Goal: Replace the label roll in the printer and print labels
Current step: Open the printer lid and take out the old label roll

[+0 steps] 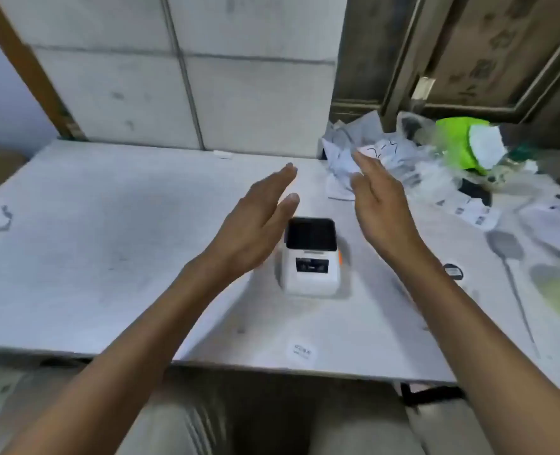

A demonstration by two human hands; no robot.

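Note:
A small white label printer (311,261) with a dark lid and an orange side button stands on the grey table (108,244), lid closed. My left hand (255,221) hovers flat above its left side, fingers stretched out. My right hand (380,208) hovers above and to its right, palm facing inward. Neither hand touches the printer or holds anything. A round white label (301,352) lies near the table's front edge. No label roll is visible.
Crumpled paper and plastic wrap (370,162) pile up at the back right beside a green-and-white bundle (469,146). Printed sheets (475,213) and a small black round object (453,271) lie on the right. A concrete wall stands behind the table.

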